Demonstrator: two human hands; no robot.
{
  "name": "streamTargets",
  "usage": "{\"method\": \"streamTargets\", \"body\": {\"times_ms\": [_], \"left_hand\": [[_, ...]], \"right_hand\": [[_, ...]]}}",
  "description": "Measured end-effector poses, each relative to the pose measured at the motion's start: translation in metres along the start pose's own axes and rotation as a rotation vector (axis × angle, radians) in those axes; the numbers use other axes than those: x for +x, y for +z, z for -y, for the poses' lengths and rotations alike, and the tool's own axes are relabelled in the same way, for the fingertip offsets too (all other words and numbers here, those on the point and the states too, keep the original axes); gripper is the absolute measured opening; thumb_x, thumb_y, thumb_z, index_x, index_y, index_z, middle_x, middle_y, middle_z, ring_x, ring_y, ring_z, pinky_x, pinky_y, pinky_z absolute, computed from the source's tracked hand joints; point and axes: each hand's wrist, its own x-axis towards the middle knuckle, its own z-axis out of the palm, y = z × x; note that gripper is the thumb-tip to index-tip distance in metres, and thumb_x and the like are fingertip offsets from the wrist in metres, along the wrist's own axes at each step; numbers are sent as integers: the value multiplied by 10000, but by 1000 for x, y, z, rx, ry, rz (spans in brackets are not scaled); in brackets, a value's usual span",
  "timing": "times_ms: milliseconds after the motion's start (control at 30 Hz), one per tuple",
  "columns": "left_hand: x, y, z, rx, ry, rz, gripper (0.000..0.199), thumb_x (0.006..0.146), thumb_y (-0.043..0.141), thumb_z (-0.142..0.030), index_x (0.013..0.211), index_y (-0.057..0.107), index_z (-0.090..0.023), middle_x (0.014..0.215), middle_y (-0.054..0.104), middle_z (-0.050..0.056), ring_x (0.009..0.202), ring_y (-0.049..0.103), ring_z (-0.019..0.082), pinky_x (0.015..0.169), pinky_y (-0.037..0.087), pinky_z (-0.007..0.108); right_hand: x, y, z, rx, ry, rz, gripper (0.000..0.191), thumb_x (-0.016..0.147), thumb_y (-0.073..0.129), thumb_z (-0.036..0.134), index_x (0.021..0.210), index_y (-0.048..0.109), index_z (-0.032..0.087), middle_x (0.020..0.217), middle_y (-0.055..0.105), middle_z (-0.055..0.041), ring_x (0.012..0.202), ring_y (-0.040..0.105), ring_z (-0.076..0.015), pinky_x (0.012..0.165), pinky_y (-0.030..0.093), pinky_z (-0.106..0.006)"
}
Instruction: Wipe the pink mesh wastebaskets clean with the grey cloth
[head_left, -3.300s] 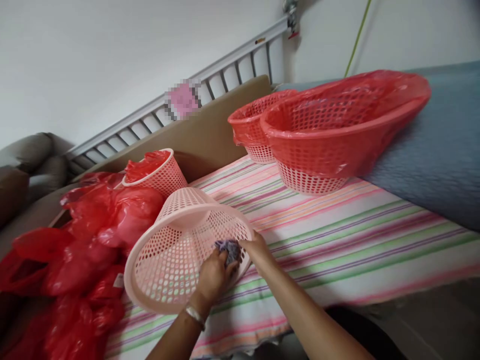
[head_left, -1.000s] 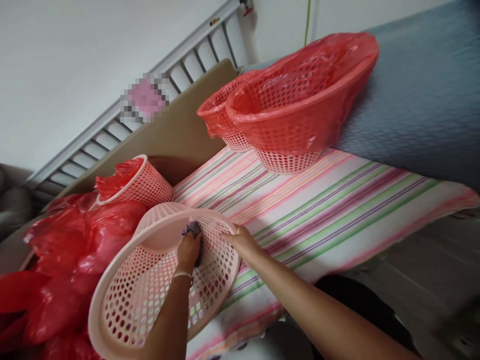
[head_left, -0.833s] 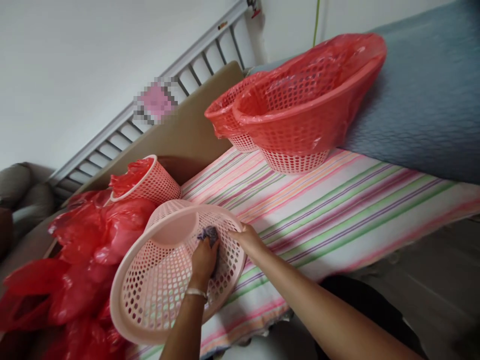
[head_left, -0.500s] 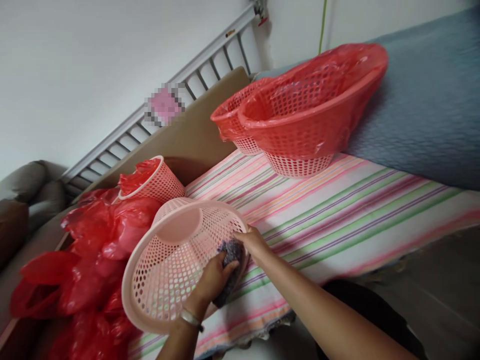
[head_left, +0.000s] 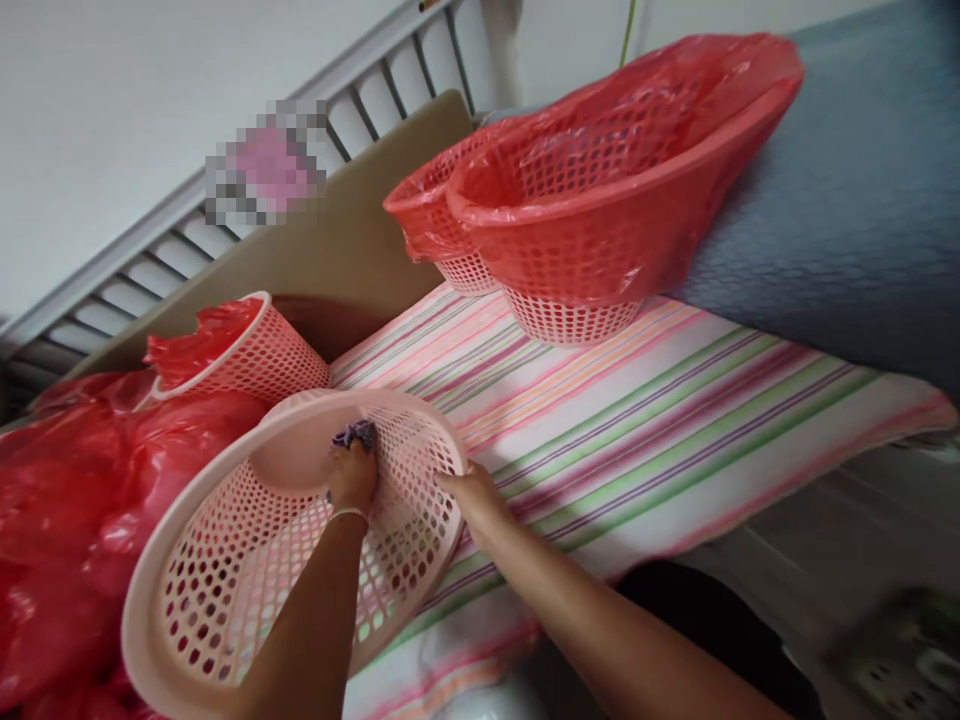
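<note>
A pale pink perforated basket (head_left: 292, 530) lies tilted on its side, its wide mouth facing me. Deep inside it, near the solid base, my left hand (head_left: 352, 480) is closed around a dark greyish-purple cloth (head_left: 357, 434) pressed to the inner wall. A band circles my left wrist. My right hand (head_left: 469, 497) grips the basket's right rim, thumb inside and the other fingers behind it, mostly hidden.
On a striped sheet (head_left: 600, 420) stand a large basket (head_left: 585, 250) and a smaller one (head_left: 442, 215), both lined with red plastic. Another pink basket (head_left: 281, 350) lies at left beside red bags (head_left: 67, 520). A grey-blue padded surface (head_left: 862, 220) is at right.
My left hand has moved with the cloth from the right rim deeper into the basket, toward its base. My right hand still holds the rim. The view has shifted, bringing the basket closer.
</note>
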Motion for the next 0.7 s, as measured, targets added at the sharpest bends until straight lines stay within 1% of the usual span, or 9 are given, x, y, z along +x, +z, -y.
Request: {"method": "streamTargets", "body": {"times_ms": [67, 167, 233, 300, 367, 433, 533, 633, 700], "left_hand": [[4, 3, 3, 11, 16, 24, 453, 872, 417, -441, 1077, 606, -84, 1098, 622, 257, 1056, 588, 363, 855, 451, 435], [5, 0, 7, 3, 28, 58, 492, 877, 387, -486, 1085, 601, -95, 1077, 641, 245, 1019, 611, 347, 842, 456, 420], [0, -2, 7, -16, 35, 70, 514, 890, 346, -504, 1091, 592, -99, 1056, 654, 236, 984, 631, 334, 816, 465, 406], [-10, -3, 5, -45, 60, 76, 510, 909, 305, -497, 1083, 587, -110, 1042, 668, 216, 969, 643, 311, 801, 468, 379], [-25, -5, 1, -74, 97, 77, 493, 925, 280, -476, 1063, 588, -116, 1043, 674, 199, 978, 645, 286, 800, 466, 351], [-44, -7, -3, -98, 140, 75, 478, 936, 269, -457, 1041, 589, -117, 1046, 676, 187, 985, 643, 267, 802, 461, 331], [-79, -15, -12, -132, 224, 76, 443, 943, 278, -440, 1018, 587, -132, 1014, 683, 156, 958, 647, 241, 794, 459, 308], [-115, -23, -22, -167, 334, 90, 399, 942, 303, -438, 993, 591, -166, 987, 683, 108, 928, 645, 215, 792, 459, 285], [-135, -26, -27, -185, 396, 101, 376, 941, 318, -430, 1017, 588, -180, 996, 674, 91, 927, 640, 204, 791, 461, 273]], "right_hand": [[1, 0, -1, 8, 6, -9, 291, 554, 629, 234, 826, 672, 140, 631, 681, -23, 548, 601, -170, 513, 465, -260], [1, 0, -5, -4, -14, -11, 326, 563, 641, 254, 866, 671, 138, 708, 706, -47, 622, 637, -192, 559, 493, -273], [2, 0, -8, -16, -36, -7, 344, 567, 650, 272, 884, 671, 142, 773, 718, -60, 674, 654, -208, 589, 507, -287], [2, 0, -10, -30, -61, -4, 342, 572, 656, 283, 884, 672, 146, 835, 722, -73, 723, 663, -221, 623, 519, -302], [2, 0, -12, -46, -76, -3, 329, 578, 656, 285, 876, 673, 147, 861, 721, -82, 741, 666, -228, 637, 523, -313], [2, 0, -12, -58, -76, -13, 312, 580, 654, 275, 864, 671, 147, 831, 721, -82, 727, 666, -229, 636, 525, -315], [2, 0, -12, -50, -75, -16, 313, 587, 644, 260, 877, 664, 143, 792, 720, -80, 721, 669, -229, 632, 526, -309], [2, 0, -15, -50, -95, -11, 327, 593, 626, 257, 896, 659, 140, 841, 723, -87, 767, 672, -228, 645, 526, -295], [4, 0, -16, -65, -111, -17, 319, 592, 616, 254, 887, 659, 140, 851, 722, -86, 789, 670, -224, 665, 523, -289]]}}
